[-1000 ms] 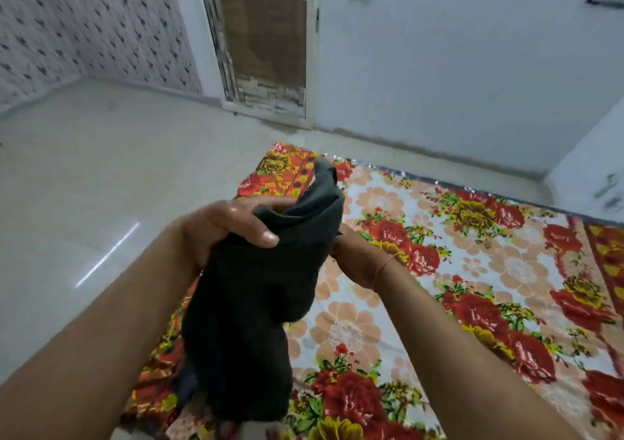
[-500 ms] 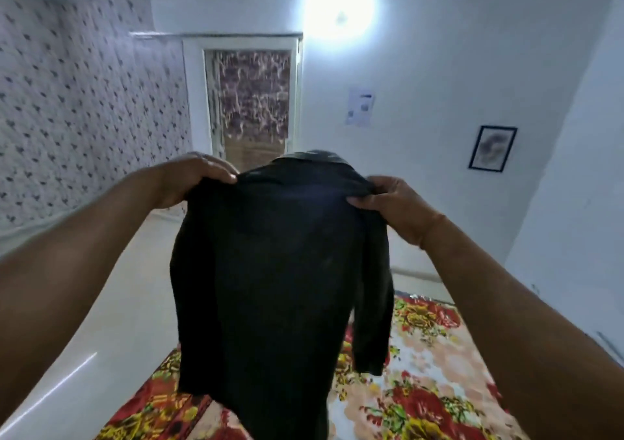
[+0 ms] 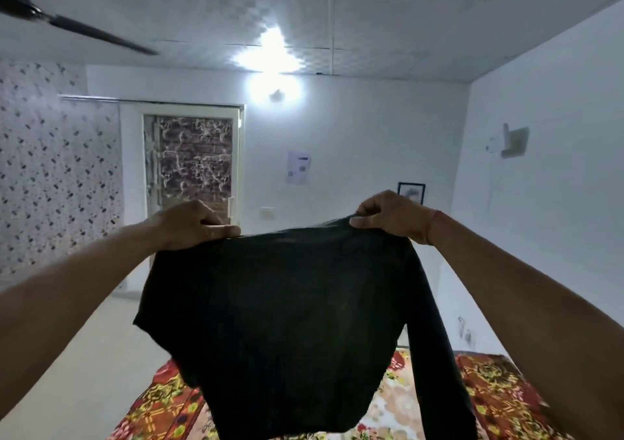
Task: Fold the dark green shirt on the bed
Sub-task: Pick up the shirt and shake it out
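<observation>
The dark green shirt (image 3: 290, 331) hangs in the air in front of the camera, held up above the bed (image 3: 499, 402). The left hand (image 3: 189, 225) pinches the top edge of the cloth at its left corner, with the fingers curled down over the fabric and the thumb under them. The right hand (image 3: 391, 216) grips the top edge at the other corner in the same way, so both hands are closed on the shirt. The top edge runs nearly level between the 2 hands and the body of the shirt falls straight down from it, so its long axis is vertical. 1 long sleeve (image 3: 439, 365) hangs down along the right side, lower than the hem. The lower part of the shirt covers the middle of the bed, which has a floral cover in red, yellow and cream.

On the far wall there is a paper sheet (image 3: 297, 167) with print, but the writing is too small to read. No container is in view.
</observation>
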